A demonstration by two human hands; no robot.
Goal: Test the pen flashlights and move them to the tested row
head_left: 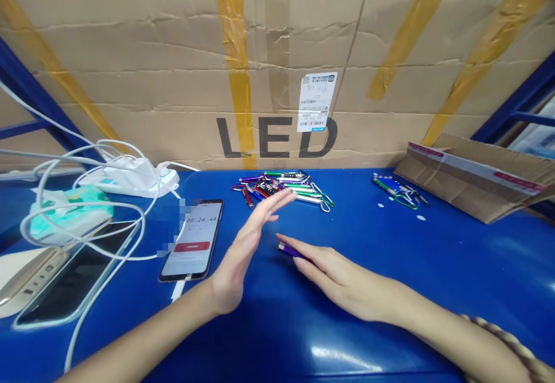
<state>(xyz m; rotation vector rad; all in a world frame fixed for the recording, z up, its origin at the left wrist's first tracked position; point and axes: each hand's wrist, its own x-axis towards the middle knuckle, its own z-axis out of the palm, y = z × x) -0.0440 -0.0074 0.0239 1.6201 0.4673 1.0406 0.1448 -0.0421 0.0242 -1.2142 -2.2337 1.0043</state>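
My left hand [238, 256] is raised on edge over the blue table, its fingers stretched out together and nothing in its grasp. Facing it, my right hand [351, 284] grips a small purple keychain flashlight [288, 249] between thumb and fingers. Its silver end pokes out toward the left; the remainder is hidden by the hand. Just beyond my left fingertips lies a heap of similar flashlights [299, 187] in red, green, purple and silver, some with carabiner clips. A smaller group of blue and green flashlights [401, 191] rests farther right.
A phone [193, 244] showing a timer lies left of my left hand, plugged into a white cable. Around it are looped cables, a power strip [130, 177], a tissue pack [69, 209] and another phone [78, 279]. An open cardboard box [472, 180] stands right; a big carton [173, 82] walls the back.
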